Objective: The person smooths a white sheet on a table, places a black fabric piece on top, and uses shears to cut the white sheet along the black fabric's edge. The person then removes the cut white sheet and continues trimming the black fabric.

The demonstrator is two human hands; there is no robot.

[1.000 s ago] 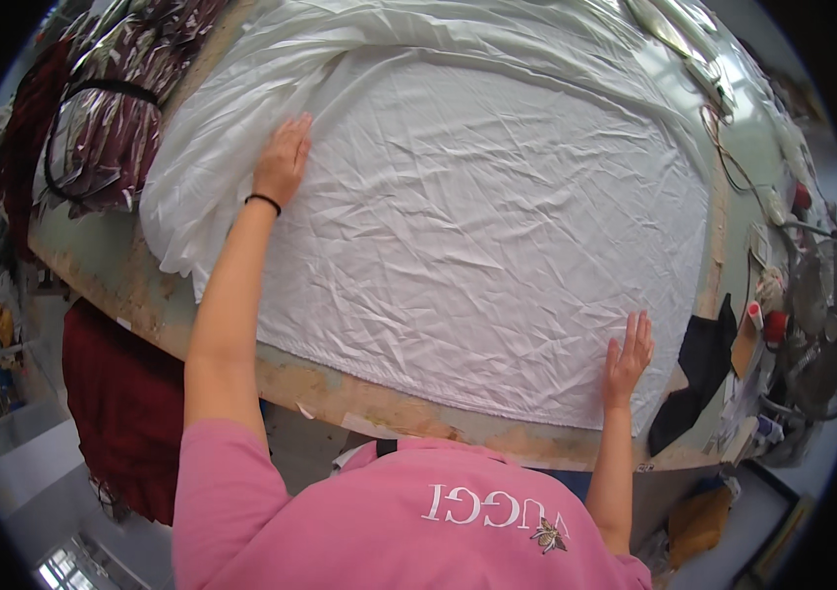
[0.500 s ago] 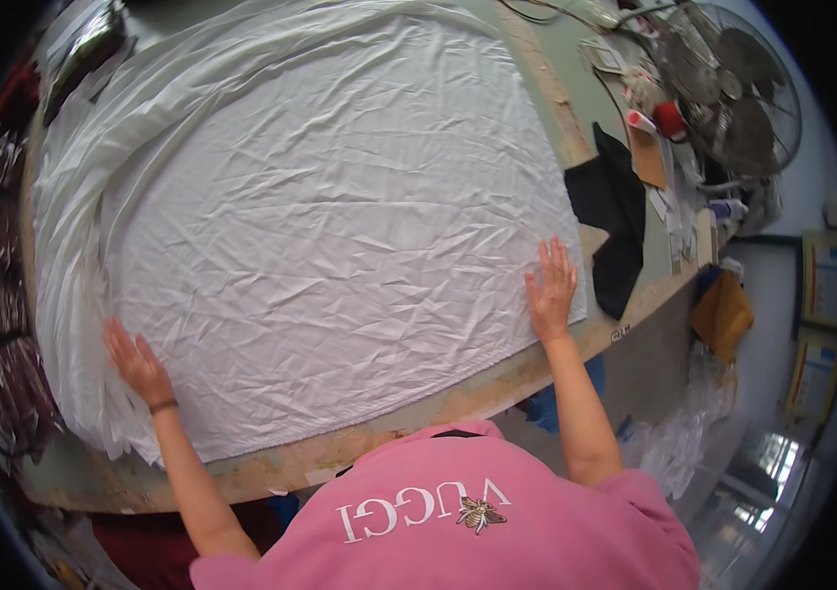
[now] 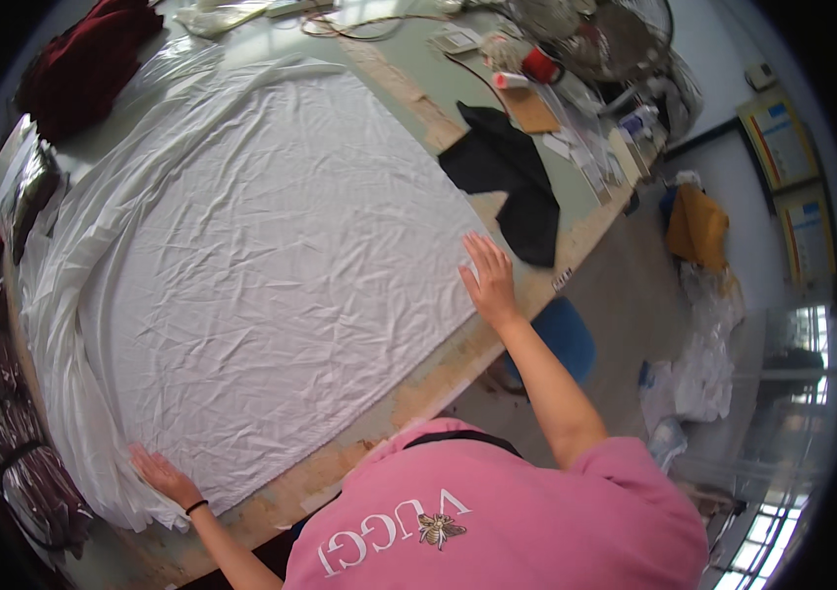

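A large sheet of thin white fabric [image 3: 290, 236] lies spread over the table, creased all across, its left and far sides gathered in loose folds. My left hand [image 3: 165, 476] rests on the cloth near its lower left corner, fingers stretched out, beside the bunched folds. At the right edge of the sheet my right hand [image 3: 488, 279] lies flat with fingers extended and thumb apart. Neither hand grips anything. Just beyond the right hand is a piece of black cloth [image 3: 512, 182] on the table.
Dark red fabric [image 3: 84, 69] is heaped at the far left, and wrapped dark bundles [image 3: 15, 413] line the left edge. A fan [image 3: 595, 34], a red thread spool [image 3: 541, 65] and clutter occupy the far right. A blue stool [image 3: 561, 339] stands below the table's wooden edge [image 3: 418, 393].
The view has swung to the right and tilted, so the table appears slanted. Both hands remain flat on the fabric at nearly the same spots; the sheet looks much the same.
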